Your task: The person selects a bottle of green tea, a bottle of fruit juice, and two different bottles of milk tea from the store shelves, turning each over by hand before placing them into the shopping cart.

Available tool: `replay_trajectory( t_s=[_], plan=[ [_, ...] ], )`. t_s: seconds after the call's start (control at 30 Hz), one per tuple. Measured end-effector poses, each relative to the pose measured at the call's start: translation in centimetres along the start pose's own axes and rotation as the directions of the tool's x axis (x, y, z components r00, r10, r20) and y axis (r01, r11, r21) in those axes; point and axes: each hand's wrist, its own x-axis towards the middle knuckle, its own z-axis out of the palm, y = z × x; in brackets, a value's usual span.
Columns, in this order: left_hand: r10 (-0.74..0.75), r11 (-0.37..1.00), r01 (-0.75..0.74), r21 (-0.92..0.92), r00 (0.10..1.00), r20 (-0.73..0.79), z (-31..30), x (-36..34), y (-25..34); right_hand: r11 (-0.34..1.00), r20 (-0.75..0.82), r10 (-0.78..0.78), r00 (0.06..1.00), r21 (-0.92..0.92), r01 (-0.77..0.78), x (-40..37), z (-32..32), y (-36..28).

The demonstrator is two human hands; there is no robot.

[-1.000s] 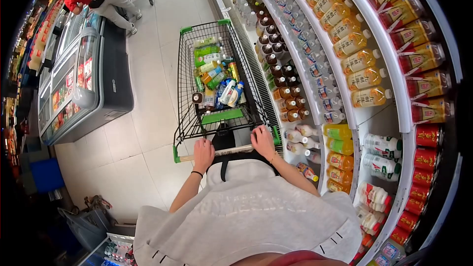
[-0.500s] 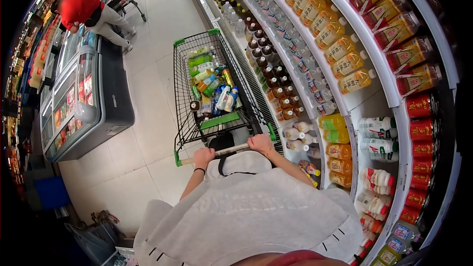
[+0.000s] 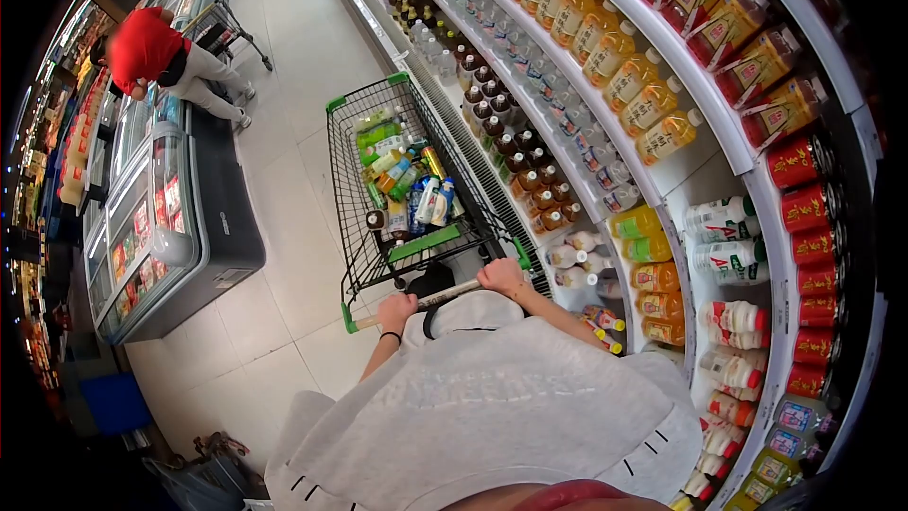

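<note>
**Mia:** Where are the hands?

**Ben:** Both are on the handle bar (image 3: 440, 297) of the shopping cart (image 3: 345, 199). The left hand (image 3: 397, 308) has its fingers curled tight around the bar, like a fist. It has a dark band on its wrist. The right hand (image 3: 499, 276) has its fingers wrapped over the bar too.

**Mia:** Where is the cart?

**Ben:** It is right in front of the person, on the shop floor. Its right side is close beside the long shelves (image 3: 711, 87).

**Mia:** Is there anything in it?

**Ben:** Yes. Drink bottles (image 3: 416, 180) lie in a heap on the bottom. A black bag (image 3: 430, 276) sits in the little seat near the bar. I think the cart is only partly full, because lots of room is left above the heap.

**Mia:** What is on the shelves?

**Ben:** Rows and rows of juice bottles (image 3: 626, 79) and other drinks. No hand is touching them.

**Mia:** What else is there?

**Ben:** A freezer chest (image 3: 156, 218) stands across the aisle on the left. Far off, a person in a red top (image 3: 142, 43) leans over it.
</note>
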Motion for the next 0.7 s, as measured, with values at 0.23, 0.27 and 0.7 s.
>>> replay_trajectory(
  t_s=[0.23,0.27,0.7],
  plan=[
    [-0.002,1.000,0.002,-0.017,1.000,0.017,-0.2,0.5,0.0,1.000,-0.013,0.009,1.000,0.004,-0.009,0.2,-0.3,0.0],
    [0.006,1.000,-0.006,-0.013,1.000,0.006,0.0,0.5,0.0,1.000,-0.014,0.016,1.000,0.007,-0.016,0.2,-0.1,0.1],
    [0.174,0.980,-0.160,0.114,0.978,-0.118,3.0,1.0,-1.9,0.999,-0.002,0.028,1.000,0.016,-0.028,0.4,0.0,0.3]
  ],
)
